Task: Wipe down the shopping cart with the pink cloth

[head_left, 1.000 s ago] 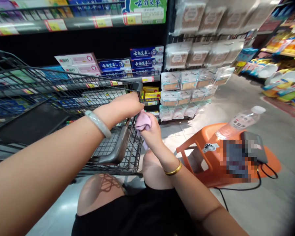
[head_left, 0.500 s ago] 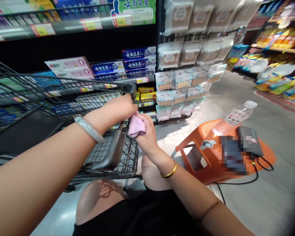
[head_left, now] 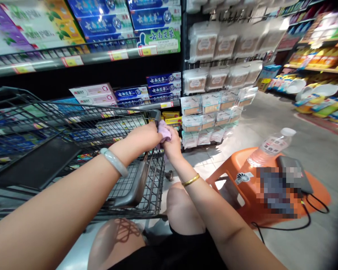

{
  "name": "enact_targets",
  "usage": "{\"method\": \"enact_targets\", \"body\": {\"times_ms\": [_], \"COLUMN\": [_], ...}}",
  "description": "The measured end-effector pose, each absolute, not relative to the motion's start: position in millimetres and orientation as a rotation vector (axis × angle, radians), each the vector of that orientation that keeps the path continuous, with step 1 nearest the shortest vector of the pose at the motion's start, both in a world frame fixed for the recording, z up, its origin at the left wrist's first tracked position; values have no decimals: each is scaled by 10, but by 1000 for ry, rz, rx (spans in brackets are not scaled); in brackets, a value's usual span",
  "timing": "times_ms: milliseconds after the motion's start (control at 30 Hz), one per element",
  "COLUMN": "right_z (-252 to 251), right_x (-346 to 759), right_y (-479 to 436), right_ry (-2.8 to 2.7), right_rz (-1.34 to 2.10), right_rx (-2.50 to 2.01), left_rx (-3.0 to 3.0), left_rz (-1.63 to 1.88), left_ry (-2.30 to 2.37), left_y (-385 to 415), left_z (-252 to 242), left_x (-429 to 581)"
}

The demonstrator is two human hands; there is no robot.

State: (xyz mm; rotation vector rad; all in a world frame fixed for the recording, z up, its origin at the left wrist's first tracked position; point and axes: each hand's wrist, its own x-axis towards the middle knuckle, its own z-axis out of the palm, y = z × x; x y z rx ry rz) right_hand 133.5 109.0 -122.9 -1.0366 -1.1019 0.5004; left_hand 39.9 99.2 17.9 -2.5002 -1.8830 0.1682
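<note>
In the head view, my left hand [head_left: 146, 135], with a pale bangle at its wrist, is closed at the upper end of the handle of a dark wire shopping cart [head_left: 135, 185]. Its fingertips are hidden behind the hand. My right hand [head_left: 173, 146], a gold bracelet on its wrist, presses a crumpled light purple cloth [head_left: 164, 131] against the same corner of the cart. Both hands nearly touch, with the cloth between them. The cart's black folding seat flap [head_left: 45, 161] lies to the left, below my left forearm's level.
An orange plastic stool [head_left: 228, 165] stands at the right, bearing a clear bottle [head_left: 272, 146], a dark box-shaped device [head_left: 294, 174] and a black cable [head_left: 284, 228]. Shelves of boxed goods [head_left: 132, 93] rise behind the cart. Hanging packets [head_left: 205, 80] fill a rack beside them. My knees [head_left: 115, 236] are close below.
My right hand and the cloth have moved up along the cart's corner, closer to my left hand. The view has tilted upward, so shelves and stool sit lower in the picture.
</note>
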Motion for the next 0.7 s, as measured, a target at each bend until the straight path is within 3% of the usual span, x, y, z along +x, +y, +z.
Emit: {"method": "enact_targets", "body": {"times_ms": [133, 367, 600, 700], "right_z": [-1421, -1087, -1654, -1570], "right_x": [1335, 1336, 1345, 1342], "right_y": [1204, 1333, 1220, 1255], "right_ry": [-1069, -1013, -1007, -974], "right_rz": [602, 484, 651, 649], "right_rx": [-1135, -937, -1085, -1086], "left_rx": [-2481, -2564, -2512, -2522], "left_rz": [176, 120, 144, 141], "left_ry": [-1933, -1887, -1936, -1920], "left_y": [971, 946, 929, 906], "left_z": [191, 206, 214, 225], "left_x": [397, 399, 383, 390]}}
